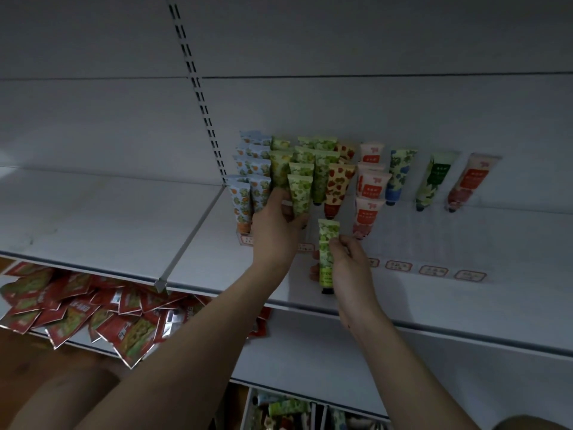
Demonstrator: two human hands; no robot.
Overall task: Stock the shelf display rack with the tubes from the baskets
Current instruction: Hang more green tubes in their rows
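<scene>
Right hand pinches a slim green leaf-print plastic tube w/ thumb + fingertips, cap down, upright just above the white metal shelf front, below the standing rows. Left hand curls round the bottom of a second green-print tube at front of the green row, touching neighbours; rows of blue/orange, green, strawberry-print & pink tubes stand cap-down against the back panel. Lower shelf left: pile of red foil sachets; bottom centre: white basket w/ more tubes, partly cut off.
</scene>
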